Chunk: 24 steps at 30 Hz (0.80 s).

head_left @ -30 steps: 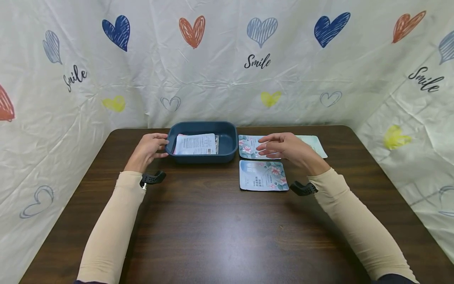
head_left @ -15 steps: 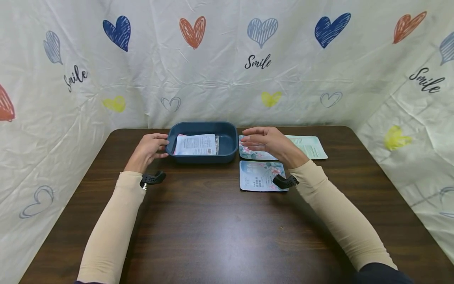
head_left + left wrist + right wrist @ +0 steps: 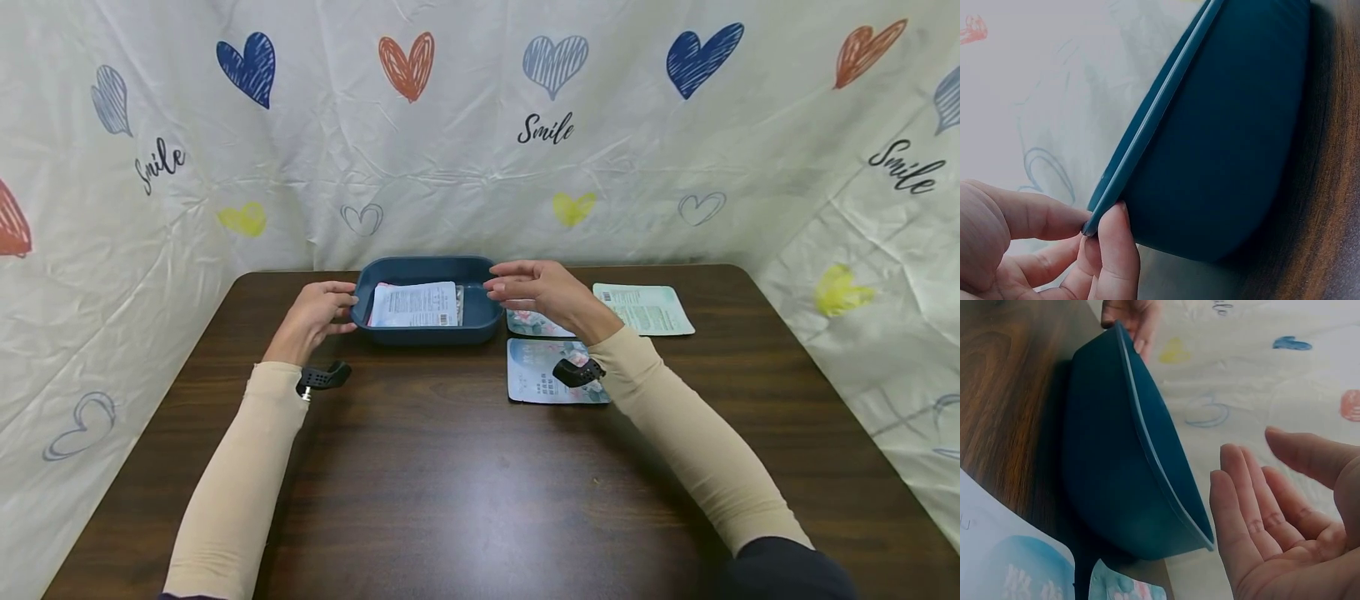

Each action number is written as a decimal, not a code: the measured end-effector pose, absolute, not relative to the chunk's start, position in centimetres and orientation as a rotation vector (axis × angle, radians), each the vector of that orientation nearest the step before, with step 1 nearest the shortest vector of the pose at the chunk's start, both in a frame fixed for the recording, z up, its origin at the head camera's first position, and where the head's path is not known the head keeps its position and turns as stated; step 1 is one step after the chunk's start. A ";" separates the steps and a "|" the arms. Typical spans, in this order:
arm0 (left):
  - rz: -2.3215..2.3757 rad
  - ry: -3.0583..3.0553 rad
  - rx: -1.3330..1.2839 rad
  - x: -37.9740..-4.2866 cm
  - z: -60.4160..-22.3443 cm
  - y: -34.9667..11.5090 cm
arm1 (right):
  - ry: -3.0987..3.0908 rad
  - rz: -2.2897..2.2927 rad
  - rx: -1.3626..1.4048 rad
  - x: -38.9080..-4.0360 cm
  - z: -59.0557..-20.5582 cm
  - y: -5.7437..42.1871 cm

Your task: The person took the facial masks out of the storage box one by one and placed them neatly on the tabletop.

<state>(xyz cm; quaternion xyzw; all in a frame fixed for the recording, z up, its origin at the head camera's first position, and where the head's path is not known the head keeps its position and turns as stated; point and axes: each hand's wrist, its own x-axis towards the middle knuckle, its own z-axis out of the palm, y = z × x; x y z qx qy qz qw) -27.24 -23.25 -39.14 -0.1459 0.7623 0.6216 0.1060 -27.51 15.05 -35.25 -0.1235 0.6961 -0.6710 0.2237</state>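
Observation:
A dark blue plastic bin [image 3: 427, 335] stands near the back edge of the table. My left hand [image 3: 312, 317] pinches its rim at the left end; the left wrist view shows thumb and fingertips on either side of the lip. At the bin's right end hovers my right hand [image 3: 551, 296], fingers loosely extended and holding nothing. In the right wrist view a gap shows between its fingers and the bin wall [image 3: 1104, 450]. Inside the bin lies a white printed pouch [image 3: 416, 305], with other packaging showing at its edges.
Right of the bin lie a floral pouch [image 3: 536, 323], partly hidden under my right hand, and a pale green printed pouch [image 3: 645, 310]. Nearer is a blue floral pouch [image 3: 531, 371], partly behind my wrist strap. A white cloth with hearts [image 3: 450, 208] hangs behind the table.
My right hand has moved left, from over the floral pouch to the bin's right rim, uncovering the pale green pouch. The left hand and the bin stay in place.

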 end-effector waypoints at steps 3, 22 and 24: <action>1.833 2.249 -0.436 -27.2 -39.0 -23.2 | 1.906 -1.866 -0.340 -27.9 -35.4 14.4; 1.845 2.235 -0.435 -27.3 -38.9 -23.1 | 1.890 -1.849 -0.338 -30.0 -36.3 9.6; 1.850 2.232 -0.437 -27.3 -38.9 -23.0 | 1.886 -1.853 -0.331 -30.1 -36.4 9.1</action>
